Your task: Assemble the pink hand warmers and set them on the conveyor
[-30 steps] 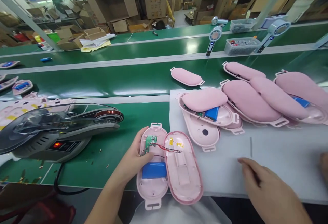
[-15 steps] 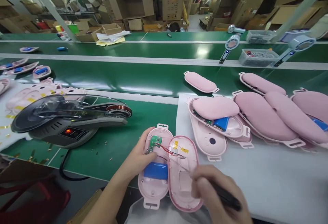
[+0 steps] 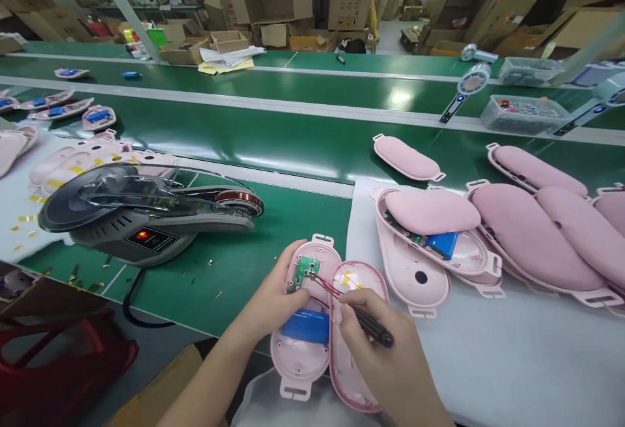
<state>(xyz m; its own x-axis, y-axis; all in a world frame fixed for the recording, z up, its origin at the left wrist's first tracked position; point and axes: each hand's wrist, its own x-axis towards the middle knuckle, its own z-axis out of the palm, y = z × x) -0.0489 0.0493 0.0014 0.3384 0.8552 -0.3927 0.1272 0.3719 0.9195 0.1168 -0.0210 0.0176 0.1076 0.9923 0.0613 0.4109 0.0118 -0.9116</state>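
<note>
A pink oval casing half (image 3: 299,360) holds a green circuit board (image 3: 308,267) and a blue battery pack (image 3: 306,327). My left hand (image 3: 280,293) grips its left side, with the thumb over the inside just below the board. Red and dark wires (image 3: 326,284) cross from the board to a second pink shell (image 3: 344,368), which lies open against the first and carries yellow tape. A black-handled screwdriver (image 3: 374,328) is in my right hand (image 3: 378,342). Its thin shaft points toward the board along the wires; whether the tip touches anything cannot be made out.
A grey tape dispenser (image 3: 161,241) with a lit red display stands to the left. Stacked pink casings (image 3: 532,238) lie right on a white sheet (image 3: 527,362). Handheld fans (image 3: 471,82) and a clear tub of small parts (image 3: 525,114) stand behind, beyond the green bench (image 3: 293,140).
My right hand has brought the screwdriver left and up, so its tip is nearer the circuit board. My left hand still holds the casing. The whole view has shifted slightly.
</note>
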